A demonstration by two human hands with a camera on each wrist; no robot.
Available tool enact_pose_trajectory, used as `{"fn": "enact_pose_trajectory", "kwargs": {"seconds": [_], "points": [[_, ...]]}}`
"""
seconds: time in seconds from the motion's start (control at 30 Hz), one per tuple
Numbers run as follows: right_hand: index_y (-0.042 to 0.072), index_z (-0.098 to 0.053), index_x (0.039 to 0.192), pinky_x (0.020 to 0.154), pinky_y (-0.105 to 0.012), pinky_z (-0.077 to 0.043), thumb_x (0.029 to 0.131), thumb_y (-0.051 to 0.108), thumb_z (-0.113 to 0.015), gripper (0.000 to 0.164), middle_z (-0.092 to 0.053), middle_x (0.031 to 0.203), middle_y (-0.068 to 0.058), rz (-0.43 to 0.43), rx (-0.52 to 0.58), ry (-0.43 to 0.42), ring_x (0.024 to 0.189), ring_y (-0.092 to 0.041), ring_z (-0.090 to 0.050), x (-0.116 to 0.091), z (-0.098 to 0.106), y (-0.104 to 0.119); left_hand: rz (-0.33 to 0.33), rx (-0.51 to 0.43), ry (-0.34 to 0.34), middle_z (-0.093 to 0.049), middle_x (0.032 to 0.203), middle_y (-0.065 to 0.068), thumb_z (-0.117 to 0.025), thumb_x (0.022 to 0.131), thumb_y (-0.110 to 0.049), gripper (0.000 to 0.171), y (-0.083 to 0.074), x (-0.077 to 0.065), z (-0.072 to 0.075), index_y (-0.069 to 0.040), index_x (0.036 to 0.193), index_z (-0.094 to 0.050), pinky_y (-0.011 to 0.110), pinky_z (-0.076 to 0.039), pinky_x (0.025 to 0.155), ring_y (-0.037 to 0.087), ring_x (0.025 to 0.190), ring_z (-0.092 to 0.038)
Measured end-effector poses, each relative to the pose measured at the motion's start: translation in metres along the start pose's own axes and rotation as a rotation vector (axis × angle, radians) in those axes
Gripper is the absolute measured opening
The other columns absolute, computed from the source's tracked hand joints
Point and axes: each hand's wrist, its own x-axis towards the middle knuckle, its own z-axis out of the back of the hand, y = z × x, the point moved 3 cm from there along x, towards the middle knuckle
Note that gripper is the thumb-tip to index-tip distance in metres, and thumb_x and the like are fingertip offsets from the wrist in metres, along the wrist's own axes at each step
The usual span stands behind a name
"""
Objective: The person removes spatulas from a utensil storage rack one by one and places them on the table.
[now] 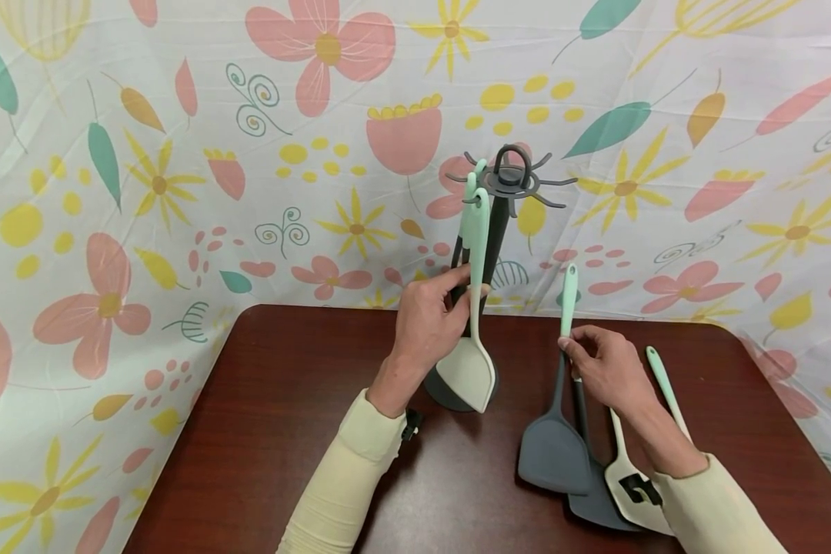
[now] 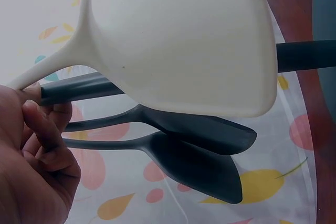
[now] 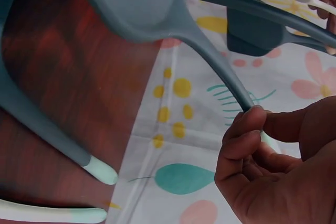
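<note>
My left hand (image 1: 425,319) grips the dark pole of a utensil stand (image 1: 496,246), its fingers curled round it in the left wrist view. A cream turner (image 1: 465,373) with a mint handle hangs from a hook in front of that hand. Behind it hang two dark utensils (image 2: 197,166), mostly hidden in the head view. Right of the stand, my right hand (image 1: 609,365) pinches a grey turner (image 1: 554,454) where its neck meets the mint handle. The turner is upright, blade down, apart from the stand; whether its blade touches the table is unclear.
On the right of the brown table (image 1: 284,431) lie another grey turner (image 1: 599,504), a cream utensil (image 1: 623,473) and a further mint handle (image 1: 667,388), partly under my right arm. Bare hooks (image 1: 554,182) point right from the stand's top. A flowered cloth (image 1: 332,254) hangs behind.
</note>
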Motion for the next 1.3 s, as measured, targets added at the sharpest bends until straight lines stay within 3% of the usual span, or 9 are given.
{"fn": "enact_pose_trajectory", "kwargs": {"seconds": [0.23, 0.4, 0.53, 0.7, 1.1, 1.3], "points": [[-0.003, -0.068, 0.111, 0.045, -0.032, -0.037, 0.111, 0.026, -0.060, 0.030, -0.065, 0.067, -0.010, -0.043, 0.028, 0.102, 0.049, -0.018, -0.047, 0.003, -0.004, -0.012, 0.004, 0.012, -0.007, -0.048, 0.052, -0.005, -0.082, 0.097, -0.027, 0.027, 0.000, 0.000, 0.000, -0.014, 0.120, -0.081, 0.025, -0.033, 0.045, 0.004, 0.044, -0.037], [-0.006, -0.068, 0.118, 0.046, -0.032, -0.038, 0.111, 0.024, -0.060, 0.032, -0.062, 0.065, -0.004, -0.076, 0.050, 0.172, 0.053, -0.021, -0.052, 0.002, -0.009, -0.019, 0.019, 0.023, -0.007, -0.048, 0.052, -0.005, -0.083, 0.096, -0.026, 0.026, -0.001, 0.000, 0.000, -0.014, 0.119, -0.081, 0.025, -0.034, 0.046, 0.004, 0.046, -0.039], [-0.007, -0.067, 0.122, 0.048, -0.032, -0.039, 0.111, 0.022, -0.059, 0.032, -0.063, 0.069, -0.008, -0.106, 0.072, 0.214, 0.059, -0.025, -0.058, 0.001, -0.013, -0.026, 0.021, 0.019, -0.003, -0.047, 0.052, -0.006, -0.081, 0.097, -0.028, 0.026, -0.001, 0.000, 0.000, -0.015, 0.119, -0.081, 0.025, -0.035, 0.046, 0.005, 0.046, -0.039], [-0.008, -0.065, 0.124, 0.048, -0.032, -0.039, 0.112, 0.021, -0.058, 0.032, -0.063, 0.071, -0.012, -0.148, 0.108, 0.259, 0.054, -0.019, -0.051, -0.001, -0.018, -0.033, 0.023, 0.014, -0.004, -0.042, 0.050, -0.007, -0.081, 0.098, -0.029, 0.026, -0.001, 0.000, 0.000, -0.015, 0.119, -0.081, 0.026, -0.034, 0.046, 0.005, 0.045, -0.037], [-0.010, -0.065, 0.119, 0.049, -0.032, -0.036, 0.112, 0.020, -0.056, 0.032, -0.059, 0.064, -0.007, -0.195, 0.133, 0.341, 0.052, -0.015, -0.044, 0.001, -0.028, -0.046, 0.042, -0.006, 0.003, -0.043, 0.050, -0.007, -0.081, 0.097, -0.026, 0.023, 0.000, -0.001, -0.001, -0.016, 0.118, -0.081, 0.026, -0.032, 0.043, 0.005, 0.044, -0.037], [-0.007, -0.067, 0.105, 0.050, -0.031, -0.035, 0.112, 0.016, -0.056, 0.026, -0.054, 0.063, -0.005, -0.205, 0.147, 0.356, 0.054, -0.014, -0.043, 0.001, -0.032, -0.051, 0.027, 0.001, 0.000, -0.043, 0.051, -0.007, -0.080, 0.098, -0.030, 0.025, 0.001, -0.001, -0.001, -0.016, 0.119, -0.081, 0.025, -0.033, 0.045, 0.005, 0.045, -0.037]]}}
